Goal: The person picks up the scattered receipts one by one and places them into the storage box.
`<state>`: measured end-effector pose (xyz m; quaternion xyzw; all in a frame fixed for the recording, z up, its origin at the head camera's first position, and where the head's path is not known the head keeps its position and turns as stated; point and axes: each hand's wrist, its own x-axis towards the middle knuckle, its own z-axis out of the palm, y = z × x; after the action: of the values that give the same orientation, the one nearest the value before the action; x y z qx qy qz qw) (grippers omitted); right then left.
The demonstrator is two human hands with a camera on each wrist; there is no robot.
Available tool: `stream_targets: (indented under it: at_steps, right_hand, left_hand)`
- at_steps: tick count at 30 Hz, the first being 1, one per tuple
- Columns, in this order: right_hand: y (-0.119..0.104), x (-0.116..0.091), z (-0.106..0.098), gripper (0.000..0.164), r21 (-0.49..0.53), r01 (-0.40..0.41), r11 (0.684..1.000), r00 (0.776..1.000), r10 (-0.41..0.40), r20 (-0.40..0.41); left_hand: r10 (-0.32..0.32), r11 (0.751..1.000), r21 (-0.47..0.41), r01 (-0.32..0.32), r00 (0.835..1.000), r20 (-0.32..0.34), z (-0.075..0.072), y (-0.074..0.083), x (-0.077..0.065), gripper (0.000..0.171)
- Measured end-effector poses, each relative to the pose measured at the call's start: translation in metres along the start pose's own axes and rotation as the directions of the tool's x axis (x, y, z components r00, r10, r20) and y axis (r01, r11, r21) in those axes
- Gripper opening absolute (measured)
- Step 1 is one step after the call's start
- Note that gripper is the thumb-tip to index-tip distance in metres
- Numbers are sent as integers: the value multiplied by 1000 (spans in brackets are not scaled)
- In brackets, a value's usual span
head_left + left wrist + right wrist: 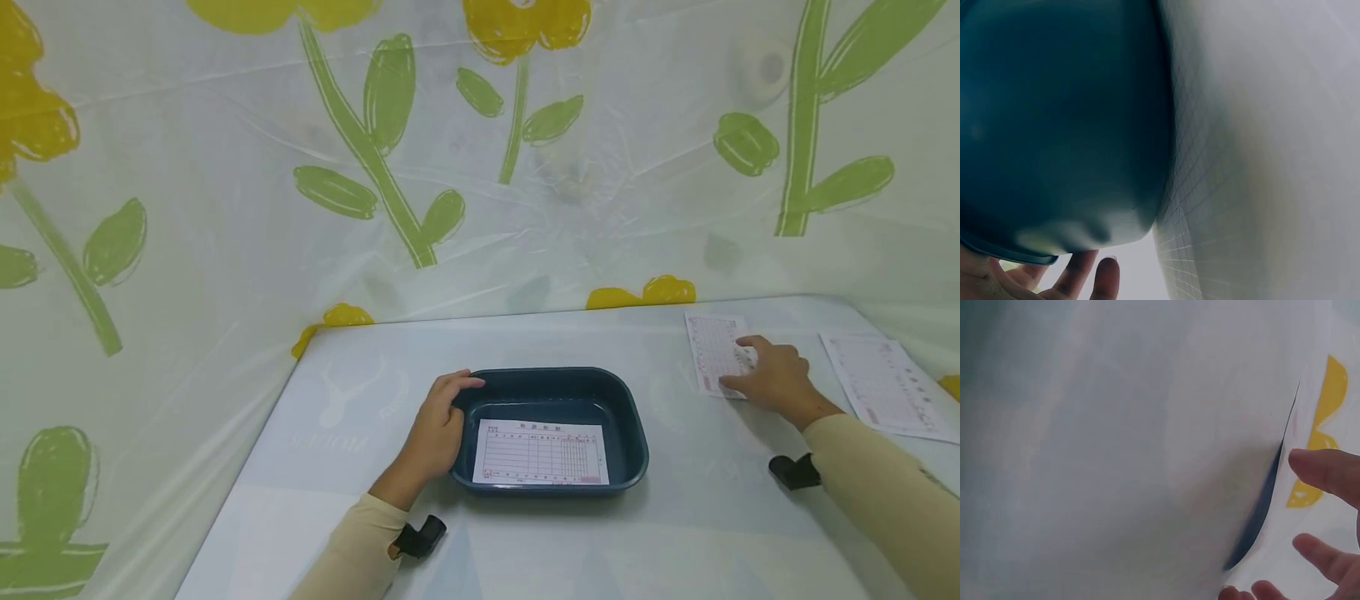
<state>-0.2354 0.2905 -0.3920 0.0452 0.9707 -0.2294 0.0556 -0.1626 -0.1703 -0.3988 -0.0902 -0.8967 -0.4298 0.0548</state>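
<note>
The left hand holds the left side of a dark blue tray, its fingers bent around the far left corner and one fingertip over the rim. The left wrist view shows other fingers lying along the outside of the wall. The tray sits on the desk, in front of the person, and a printed slip lies inside it, face up, its ruled table and reddish print showing.

Well to the right of the tray, the right hand is at a second slip near the far edge of the desk. Its thumb and forefinger stand apart, with part of the paper showing between them. In the right wrist view one edge of that slip rises from the desk in a curve (a dark blue strip shows along it, though I cannot tell whether that is the underside).

Further right lies a larger-looking printed sheet, turned at an angle, just beside the right hand and partly beyond the forearm. Both arms wear beige sleeves, and a black wrist mount juts out below the left one. Behind the desk hangs a pale, creased curtain printed with yellow flowers and green stems.
</note>
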Motion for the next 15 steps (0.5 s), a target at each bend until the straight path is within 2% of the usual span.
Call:
stream_targets:
  at_steps: [10,15]
  right_hand:
    - [-5,6,2,91,-27,-13,1000,998,14,58]
    - [-4,6,-1,94,-36,-7,999,996,10,88]
  left_hand:
    - [14,1000,13,-14,1000,-5,1,-3,2,47]
    - [-3,1000,7,3,1000,-7,3,-5,1,47]
